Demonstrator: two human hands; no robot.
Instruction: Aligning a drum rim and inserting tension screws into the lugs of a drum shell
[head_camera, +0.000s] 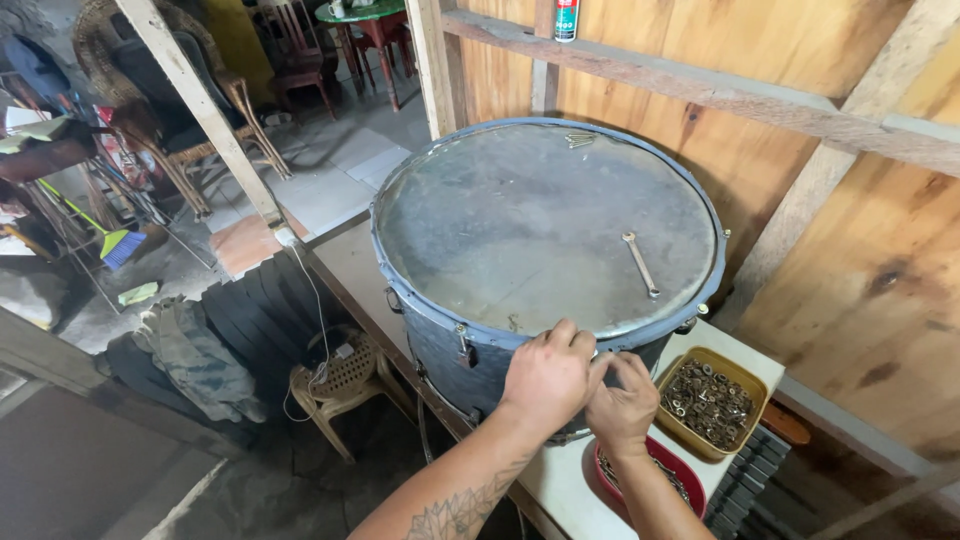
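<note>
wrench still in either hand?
No, the wrench lies on the drumhead, apart from both hands at the drum's near rim.

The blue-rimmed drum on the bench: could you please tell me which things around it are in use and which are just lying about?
In use: large grey drum with blue metal rim, left hand, right hand, silver wrench, yellow tray of nuts.
Lying about: green broom, spray can, tan plastic stool.

White workbench (745, 362), blue-rimmed drum (548, 232) standing on it, yellow tray of metal bits (709, 402), red tray (690, 484) beside it
</note>
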